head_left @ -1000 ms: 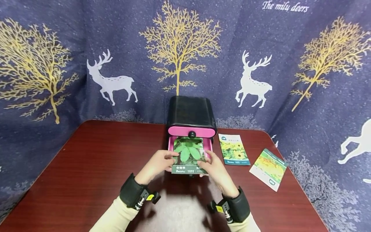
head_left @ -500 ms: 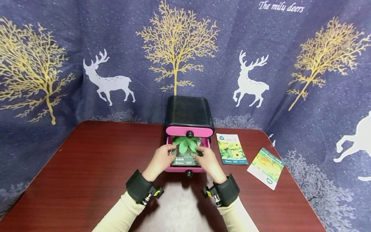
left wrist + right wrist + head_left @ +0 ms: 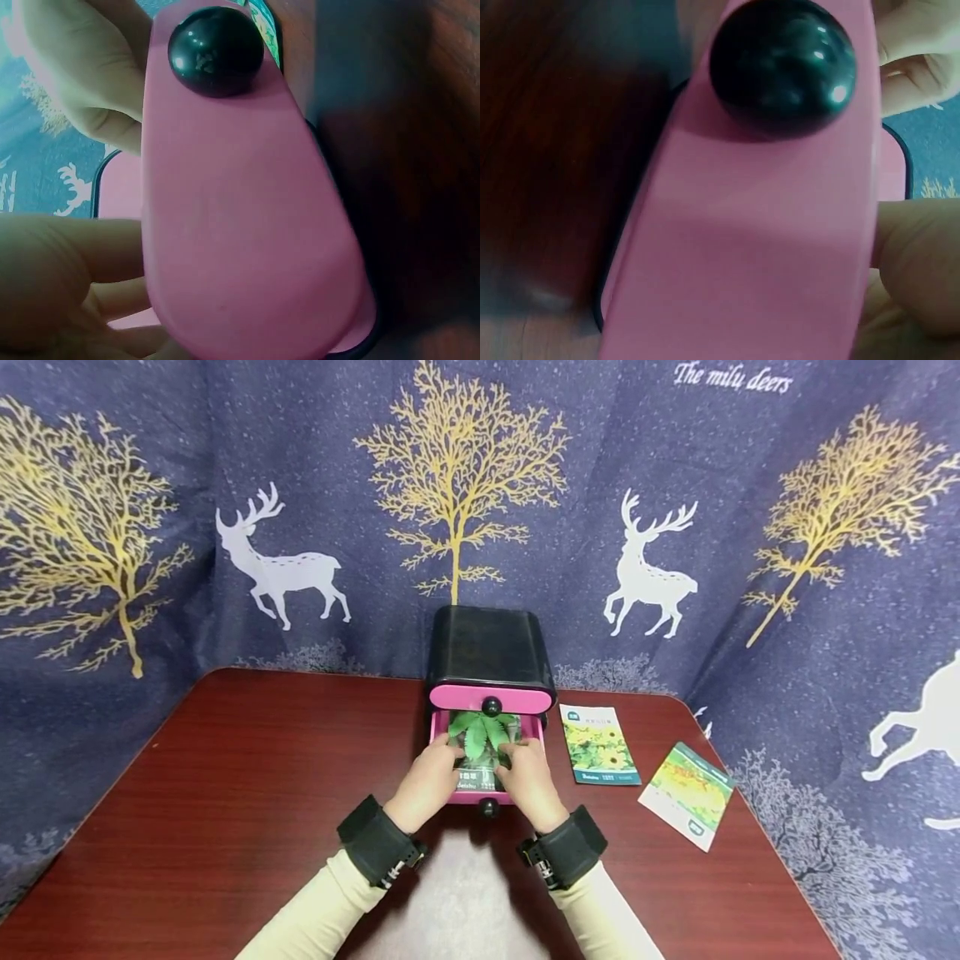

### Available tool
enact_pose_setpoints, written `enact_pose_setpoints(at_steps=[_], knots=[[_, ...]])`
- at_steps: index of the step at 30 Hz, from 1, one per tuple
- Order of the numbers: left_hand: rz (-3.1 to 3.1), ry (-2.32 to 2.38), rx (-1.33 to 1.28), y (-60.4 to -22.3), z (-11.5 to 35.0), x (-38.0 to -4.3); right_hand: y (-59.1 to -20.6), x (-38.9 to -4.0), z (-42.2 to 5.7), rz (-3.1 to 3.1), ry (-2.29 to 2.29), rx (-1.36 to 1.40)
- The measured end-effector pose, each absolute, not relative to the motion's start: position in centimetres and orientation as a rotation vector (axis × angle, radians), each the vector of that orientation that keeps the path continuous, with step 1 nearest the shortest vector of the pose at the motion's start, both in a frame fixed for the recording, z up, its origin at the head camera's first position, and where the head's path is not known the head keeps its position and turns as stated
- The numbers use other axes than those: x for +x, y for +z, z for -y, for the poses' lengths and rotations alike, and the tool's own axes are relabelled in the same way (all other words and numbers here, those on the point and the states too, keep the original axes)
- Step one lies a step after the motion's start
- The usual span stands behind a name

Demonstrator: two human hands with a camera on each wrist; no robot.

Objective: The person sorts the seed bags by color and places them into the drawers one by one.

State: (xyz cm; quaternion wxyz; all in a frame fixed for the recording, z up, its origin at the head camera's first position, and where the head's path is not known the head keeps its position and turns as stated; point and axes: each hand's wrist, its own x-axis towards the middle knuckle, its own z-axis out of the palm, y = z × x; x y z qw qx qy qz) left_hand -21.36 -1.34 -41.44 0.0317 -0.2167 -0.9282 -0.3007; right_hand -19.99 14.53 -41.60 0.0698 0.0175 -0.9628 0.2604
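A seed packet (image 3: 477, 743) with a green leaf picture lies inside the pulled-out lower pink drawer (image 3: 465, 797) of a small black cabinet (image 3: 489, 647). My left hand (image 3: 426, 783) reaches into the drawer and holds the packet's left edge, the thumb over its face. At the right edge, my right hand (image 3: 529, 783) grips it likewise. The other fingertips are hidden by the hands and drawer sides. Both wrist views show the drawer front with its black knob (image 3: 216, 51) close up, and behind it parts of the left hand (image 3: 52, 277) and right hand (image 3: 922, 262).
The upper pink drawer (image 3: 457, 697) is closed, its black knob (image 3: 492, 706) above the packet. On the red-brown table (image 3: 300, 760), right of the cabinet, lie a yellow-flower seed packet (image 3: 600, 747) and a tilted orange-yellow one (image 3: 686, 793). A deer-print cloth (image 3: 345, 485) hangs behind.
The leaf packet has gone from over the drawer's front edge back and down into the drawer. Both hands have followed it inward and now sit lower. The other packets have stayed put.
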Motion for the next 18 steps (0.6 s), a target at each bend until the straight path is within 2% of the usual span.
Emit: enact_pose_setpoints(at_steps=[5, 13, 18], knots=[[2.811, -0.772, -0.726, -41.6, 1.2, -21.0, -42.1, -19.9, -14.0, 2.815, 0.583, 0.099], [2.774, -0.774, -0.662, -41.2, 0.7, -21.1, -42.1, -19.8, -13.2, 2.724, 0.379, 0.073], [2.714, -0.851, -0.608, -40.3, 1.0, -21.2, -41.2, -17.4, -12.8, 2.614, 0.485, 0.054]])
